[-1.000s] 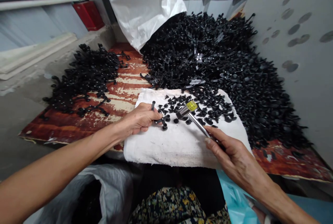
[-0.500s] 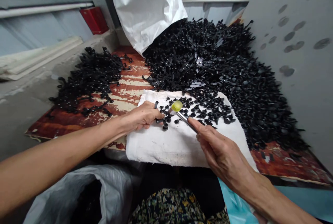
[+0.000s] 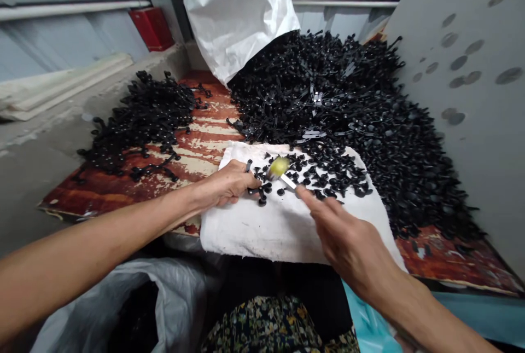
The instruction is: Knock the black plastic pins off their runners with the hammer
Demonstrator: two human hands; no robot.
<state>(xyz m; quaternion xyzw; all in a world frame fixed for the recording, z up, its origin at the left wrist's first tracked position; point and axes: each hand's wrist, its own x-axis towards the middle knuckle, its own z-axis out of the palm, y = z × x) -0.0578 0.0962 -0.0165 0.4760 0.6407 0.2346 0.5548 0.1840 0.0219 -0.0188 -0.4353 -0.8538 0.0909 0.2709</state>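
Two hands work on small black parts at a white cloth.
Left hand (image 3: 227,184) fingers pinch a black part (image 3: 259,193) at frame centre; right hand (image 3: 348,243) is closed around a small hammer (image 3: 281,169), blurred. Small pile (image 3: 143,117) sits upper left; the big heap (image 3: 348,112) at upper right looks mostly left to do.

Both bare forearms reach forward from the lower corners and converge toward the centre. The left hand (image 3: 227,184) lies palm down, knuckles up, fingers curled and pinched together at their tips. The right hand (image 3: 348,243) is seen from the back, wrist angled inward, fingers closed in a grip with the forefinger extended forward; its outline is slightly blurred.
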